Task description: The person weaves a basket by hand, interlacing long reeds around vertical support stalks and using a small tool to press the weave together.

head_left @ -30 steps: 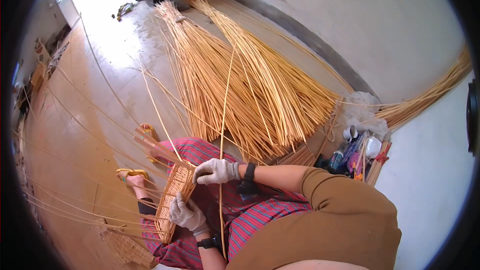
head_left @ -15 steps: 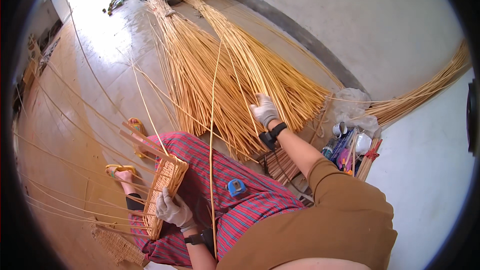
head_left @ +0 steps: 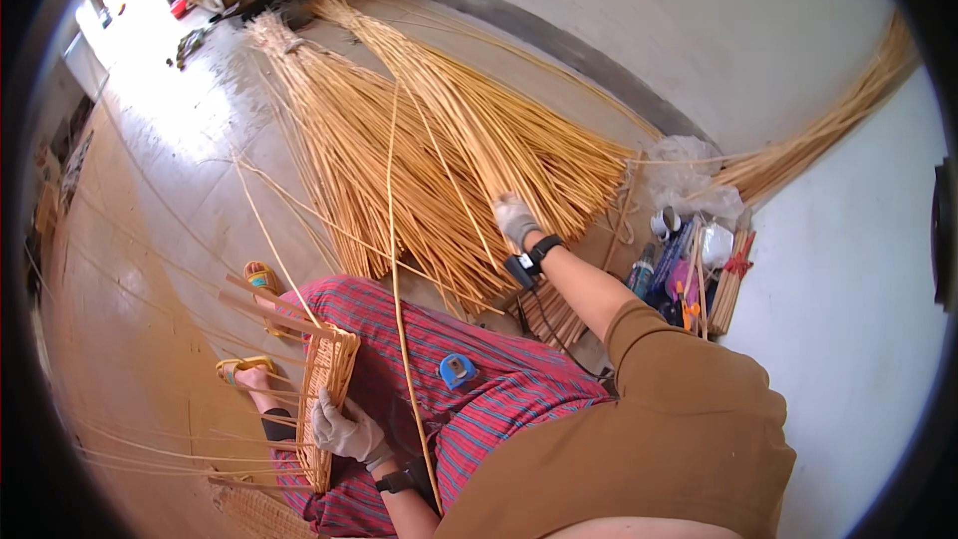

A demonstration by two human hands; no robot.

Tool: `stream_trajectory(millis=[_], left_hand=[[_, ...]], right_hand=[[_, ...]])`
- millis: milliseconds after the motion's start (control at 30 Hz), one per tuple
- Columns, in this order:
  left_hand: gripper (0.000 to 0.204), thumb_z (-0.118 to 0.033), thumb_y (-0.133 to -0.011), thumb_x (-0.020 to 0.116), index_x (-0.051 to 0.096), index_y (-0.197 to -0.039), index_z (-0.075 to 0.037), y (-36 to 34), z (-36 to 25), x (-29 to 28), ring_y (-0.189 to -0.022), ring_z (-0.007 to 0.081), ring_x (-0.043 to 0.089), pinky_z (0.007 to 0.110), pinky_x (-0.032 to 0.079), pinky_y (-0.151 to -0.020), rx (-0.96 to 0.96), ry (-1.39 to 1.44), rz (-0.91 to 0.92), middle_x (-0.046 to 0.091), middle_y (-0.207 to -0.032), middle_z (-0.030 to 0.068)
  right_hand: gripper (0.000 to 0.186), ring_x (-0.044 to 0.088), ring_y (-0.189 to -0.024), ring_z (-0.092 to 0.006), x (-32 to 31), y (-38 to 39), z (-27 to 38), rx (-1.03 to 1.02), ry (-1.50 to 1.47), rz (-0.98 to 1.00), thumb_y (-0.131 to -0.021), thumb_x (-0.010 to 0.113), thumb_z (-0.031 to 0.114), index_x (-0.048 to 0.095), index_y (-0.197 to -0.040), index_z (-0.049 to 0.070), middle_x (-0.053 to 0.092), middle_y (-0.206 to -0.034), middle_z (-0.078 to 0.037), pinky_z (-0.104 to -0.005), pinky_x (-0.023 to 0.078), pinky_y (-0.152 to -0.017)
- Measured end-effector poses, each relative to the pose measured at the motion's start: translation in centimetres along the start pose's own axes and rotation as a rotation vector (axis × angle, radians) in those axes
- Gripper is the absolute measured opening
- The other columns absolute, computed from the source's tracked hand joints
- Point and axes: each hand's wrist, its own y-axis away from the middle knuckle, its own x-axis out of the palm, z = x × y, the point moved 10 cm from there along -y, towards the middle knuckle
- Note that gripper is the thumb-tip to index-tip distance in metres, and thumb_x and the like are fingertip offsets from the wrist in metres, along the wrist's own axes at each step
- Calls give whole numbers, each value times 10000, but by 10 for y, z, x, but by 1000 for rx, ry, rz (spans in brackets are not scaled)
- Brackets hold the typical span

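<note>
My left hand (head_left: 347, 431), in a white glove, grips the near side of a small wicker basket (head_left: 330, 369) resting against my lap. Long loose canes (head_left: 170, 439) fan out from the basket to the left. Out ahead, my gloved right hand (head_left: 516, 221) is at the lower part of a bundle of pale wicker rods (head_left: 544, 130), its fingers curled around some of them; the fingertips are partly hidden. Beside it spreads a second, browner bundle (head_left: 344, 140). One long rod (head_left: 399, 309) lies across my lap, next to a blue tape measure (head_left: 458, 371).
To the right are a plastic bag (head_left: 689, 175), bottles and tools (head_left: 679, 269), and short sticks tied in red (head_left: 731, 284). Another rod bundle (head_left: 838, 140) leans along the wall. Cut sticks (head_left: 554, 317) lie below my right hand. Slippers (head_left: 261, 279) are on my feet.
My right hand's fingers, spread before, have closed around rods in the bundle. The view has shifted slightly; my left hand still holds the basket.
</note>
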Motion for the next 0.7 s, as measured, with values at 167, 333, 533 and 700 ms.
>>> stream_trajectory(millis=[167,333,533,700], left_hand=[[454,-180,-880,708,644,-1325,-123,8,29,-12,-1120,326,606,490,434,-988,-6,-107,4,650,-1201,127],[472,-181,-873,712,636,-1335,-123,3,18,-10,-1136,328,597,486,426,-1003,6,-67,32,643,-1215,126],[484,-180,-870,711,631,-1344,-132,2,18,-11,-1134,322,596,487,419,-1014,-7,-47,44,641,-1219,121],[484,-170,-869,710,631,-1345,-142,5,24,-17,-1130,320,598,481,425,-1010,-34,-94,43,640,-1225,120]], right_hand=[[264,418,-428,-197,152,137,87,667,-930,702,-1034,385,432,568,-1108,258,495,-613,7,-346,287,-348],[303,413,-438,-191,158,183,76,851,-1207,796,-1035,361,461,545,-1194,281,505,-658,-21,-356,274,-365],[365,559,-552,-234,117,138,61,532,-628,539,-982,602,390,539,-1292,207,599,-771,-47,-390,451,-452],[750,587,-1237,-374,-33,96,126,226,639,143,-889,703,421,414,-1519,133,609,-1327,-223,-476,541,-942]])
